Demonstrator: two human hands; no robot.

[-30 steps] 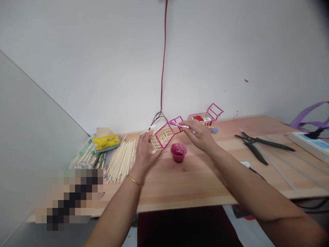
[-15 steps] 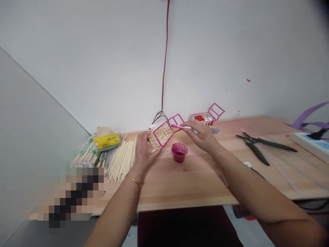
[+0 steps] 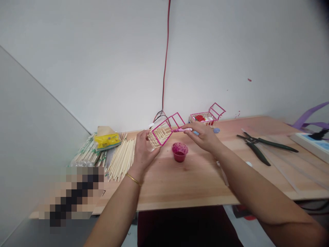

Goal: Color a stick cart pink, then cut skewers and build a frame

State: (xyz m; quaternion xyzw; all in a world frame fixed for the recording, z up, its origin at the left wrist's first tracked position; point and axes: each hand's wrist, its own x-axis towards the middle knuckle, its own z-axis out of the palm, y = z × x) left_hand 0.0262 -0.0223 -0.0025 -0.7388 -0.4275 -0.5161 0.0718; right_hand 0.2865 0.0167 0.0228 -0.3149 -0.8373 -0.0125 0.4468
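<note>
My left hand [image 3: 145, 149] grips a small basket of pale sticks [image 3: 155, 139], tilted, with a magenta rim and a raised magenta frame [image 3: 177, 120] on its far side. Between the fingers of my right hand [image 3: 203, 136] is a pink-and-white brush [image 3: 185, 130]. The brush's magenta tip is at the right corner of the basket rim; whether it touches is too small to tell. Below, on the wooden table, stands a clear cup [image 3: 179, 152] with magenta paint inside.
Loose sticks [image 3: 122, 159] and a yellow packet [image 3: 107, 140] lie left. A second basket [image 3: 204, 119] with red contents stands by the wall. Green-handled pliers [image 3: 257, 144] and a white power strip [image 3: 312, 145] are at right. A cable [image 3: 166, 58] runs down the wall.
The brush tip has moved slightly down and to the right, from the upper rim edge near the raised frame to the right corner. The basket has shifted slightly left and up in my left hand.
</note>
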